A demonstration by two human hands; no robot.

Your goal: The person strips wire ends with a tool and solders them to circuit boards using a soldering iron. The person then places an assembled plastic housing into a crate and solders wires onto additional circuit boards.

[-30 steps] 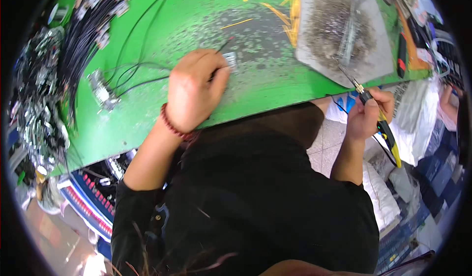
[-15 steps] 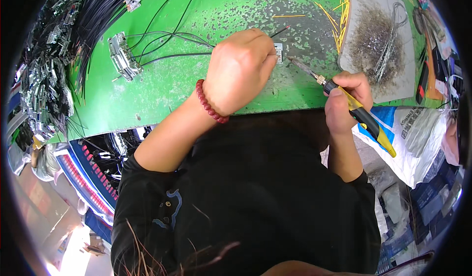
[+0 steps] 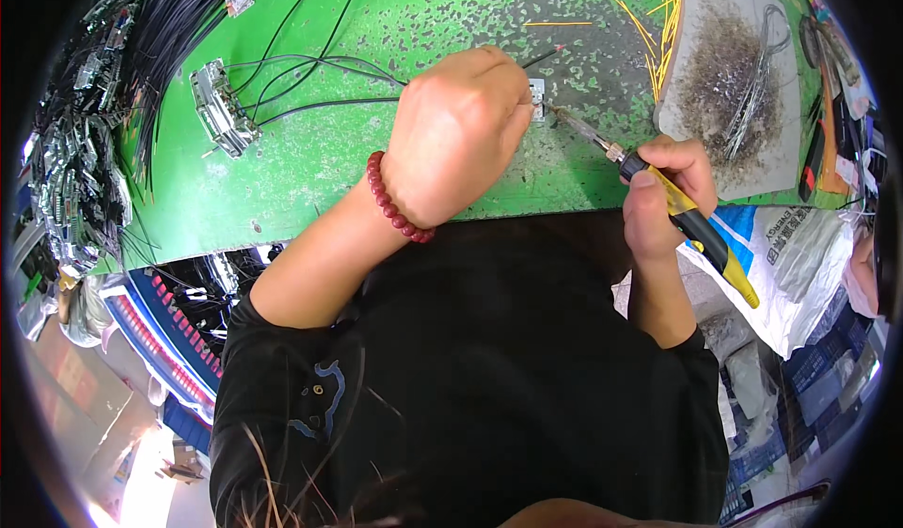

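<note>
- The left hand [image 3: 456, 133] was closed in a pinch over a small metal part [image 3: 537, 98] on the green bench top [image 3: 310, 166], with the fingertips covering most of that part. A black wire [image 3: 541, 56] projected from the fingers toward 2 o'clock.
- A red bead bracelet [image 3: 395, 201] sat on the left wrist.
- The right hand [image 3: 663, 189] was wrapped fully around the black-and-yellow handle of a soldering iron [image 3: 649, 175]. The handle ran toward 4 o'clock and the metal tip pointed toward 10 o'clock, ending just beside the small metal part.
- The small metal part lay near the middle of the bench, between the two hands.
- At 9 o'clock from the left hand lay a metal connector block [image 3: 221, 110] with black leads [image 3: 310, 63] running to the hand.
- At 10 o'clock lay a bundle of black cables [image 3: 174, 30].
- At 2 o'clock from the right hand sat a grey mat [image 3: 729, 86] covered with wire offcuts, with yellow wire strands [image 3: 658, 20] beside it.
</note>
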